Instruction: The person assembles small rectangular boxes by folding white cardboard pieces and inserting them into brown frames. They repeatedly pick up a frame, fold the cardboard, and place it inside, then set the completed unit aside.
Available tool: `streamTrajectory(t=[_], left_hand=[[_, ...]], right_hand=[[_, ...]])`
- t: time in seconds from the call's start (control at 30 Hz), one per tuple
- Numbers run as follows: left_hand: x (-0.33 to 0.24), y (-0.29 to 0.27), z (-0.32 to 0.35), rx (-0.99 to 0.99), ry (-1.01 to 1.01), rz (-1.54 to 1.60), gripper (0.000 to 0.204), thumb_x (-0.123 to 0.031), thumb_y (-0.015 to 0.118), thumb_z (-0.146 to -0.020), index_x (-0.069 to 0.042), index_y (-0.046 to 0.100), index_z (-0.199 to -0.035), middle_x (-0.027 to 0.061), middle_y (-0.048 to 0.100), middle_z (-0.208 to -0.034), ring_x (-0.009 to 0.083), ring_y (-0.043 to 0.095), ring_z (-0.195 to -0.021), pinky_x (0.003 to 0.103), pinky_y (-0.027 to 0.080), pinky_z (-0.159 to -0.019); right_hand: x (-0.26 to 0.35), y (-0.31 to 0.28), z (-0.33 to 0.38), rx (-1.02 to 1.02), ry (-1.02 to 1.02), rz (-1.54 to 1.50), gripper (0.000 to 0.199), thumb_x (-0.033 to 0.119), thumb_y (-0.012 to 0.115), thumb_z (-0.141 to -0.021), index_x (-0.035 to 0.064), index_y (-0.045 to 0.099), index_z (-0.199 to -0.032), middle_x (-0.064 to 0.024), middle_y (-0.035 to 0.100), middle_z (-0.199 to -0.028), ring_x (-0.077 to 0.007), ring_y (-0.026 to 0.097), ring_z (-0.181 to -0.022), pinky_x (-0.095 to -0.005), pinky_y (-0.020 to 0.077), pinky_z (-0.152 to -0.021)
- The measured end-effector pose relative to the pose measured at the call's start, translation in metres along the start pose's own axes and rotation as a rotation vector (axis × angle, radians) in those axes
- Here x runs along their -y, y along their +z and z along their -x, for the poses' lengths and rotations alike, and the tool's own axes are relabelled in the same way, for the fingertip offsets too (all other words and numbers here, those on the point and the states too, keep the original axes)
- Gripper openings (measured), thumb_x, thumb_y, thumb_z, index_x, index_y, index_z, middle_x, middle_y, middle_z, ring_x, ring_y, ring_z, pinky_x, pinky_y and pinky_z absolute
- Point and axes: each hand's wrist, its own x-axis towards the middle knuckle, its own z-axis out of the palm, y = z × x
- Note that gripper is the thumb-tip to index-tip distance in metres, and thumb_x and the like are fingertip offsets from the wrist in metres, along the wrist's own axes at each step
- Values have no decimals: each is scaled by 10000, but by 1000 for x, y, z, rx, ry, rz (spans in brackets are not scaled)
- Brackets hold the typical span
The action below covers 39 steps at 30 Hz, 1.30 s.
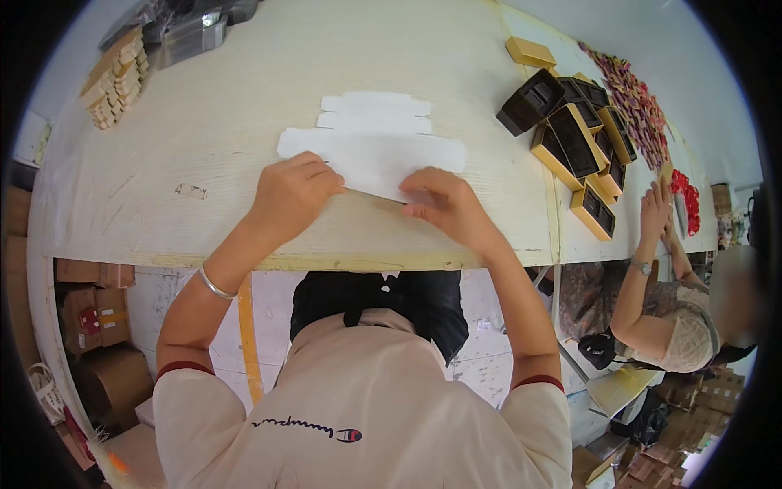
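Observation:
A flat white die-cut cardboard piece with notched edges and fold lines lies on the table in front of me. My left hand is closed in a pinch on its near left edge. At the near right edge, my right hand has thumb and curled fingers around the card, the thumb lower than the fingers. The near edge between both hands is slightly raised from the tabletop. Parts of the fingertips are hidden by the hands themselves.
To the right lie several gold boxes with dark plastic trays, and beyond them many small red and purple packets. A co-worker's hands work at the right end. Stacked gold-coloured pieces stand at far left, beside clear plastic.

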Motion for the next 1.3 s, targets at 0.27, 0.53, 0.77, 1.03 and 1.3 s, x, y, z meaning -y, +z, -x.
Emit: streamTrajectory(t=[0.27,0.53,0.77,1.03,1.3], left_hand=[[9,-18,-18,-59,-6,-178,193,-149,734,-717,-84,679,-891,16,660,-1065,218,573,-1047,372,479,-896],[-39,-49,-18,-272,285,-148,172,-79,688,-754,-71,653,-923,84,678,-1057,284,629,-978,452,500,-886],[-83,13,27,-26,208,159,99,-78,638,-759,-85,627,-857,56,671,-918,238,646,-832,351,542,-741],[-83,13,15,326,-425,424,142,-90,648,-772,-133,651,-908,34,636,-808,238,627,-756,347,493,-650],[-83,25,28,202,18,112,188,-110,669,-791,-61,655,-972,33,589,-1014,248,536,-975,385,442,-851]], right_hand=[[8,-2,-60,16,6,172,148,25,689,-804,-5,661,-946,-87,650,-937,-228,611,-949,-324,487,-824],[70,-19,24,-588,-946,937,114,39,699,-701,23,645,-800,-128,669,-904,-295,652,-896,-365,548,-744],[14,15,113,-384,-528,739,194,39,698,-728,10,626,-907,-124,669,-918,-318,651,-891,-386,548,-755],[14,23,89,-314,194,245,242,11,679,-746,7,606,-977,-143,618,-1012,-325,602,-934,-387,487,-743],[7,32,92,-276,-321,700,328,81,690,-740,1,608,-1047,-144,538,-1106,-306,538,-1030,-397,441,-848]])
